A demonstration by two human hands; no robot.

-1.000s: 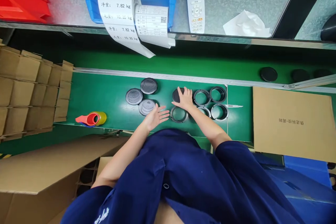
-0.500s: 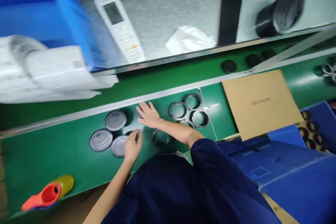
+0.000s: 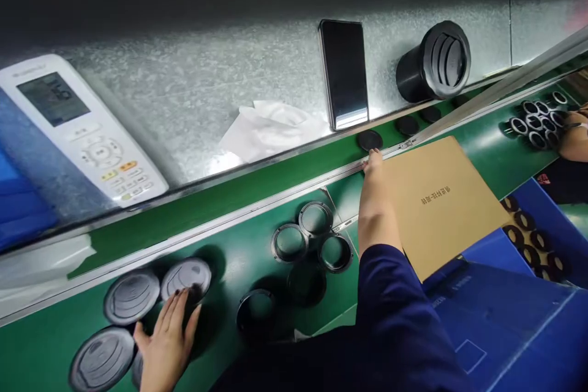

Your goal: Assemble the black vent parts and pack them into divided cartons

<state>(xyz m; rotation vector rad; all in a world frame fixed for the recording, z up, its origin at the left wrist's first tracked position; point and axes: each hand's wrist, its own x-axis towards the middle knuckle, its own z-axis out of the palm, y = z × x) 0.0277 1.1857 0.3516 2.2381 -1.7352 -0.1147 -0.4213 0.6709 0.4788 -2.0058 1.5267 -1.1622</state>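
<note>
- Left hand (image 3: 168, 337): fingers spread, at gray vent (image 3: 186, 274) on counter (image 3: 243, 251).
- Right hand (image 3: 373, 160): at black disc (image 3: 370, 139); finger closure cannot be determined.
- Step, apparently: reaching for disc; next calls for rim grip.

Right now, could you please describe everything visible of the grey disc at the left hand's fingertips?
The grey disc is round and plastic-looking, with a broad rim and curved lines across its face. It rests face up on the green bench, close beside a neighbouring disc. The left hand reaches over its near edge and seems to touch it, hiding that part.
</note>
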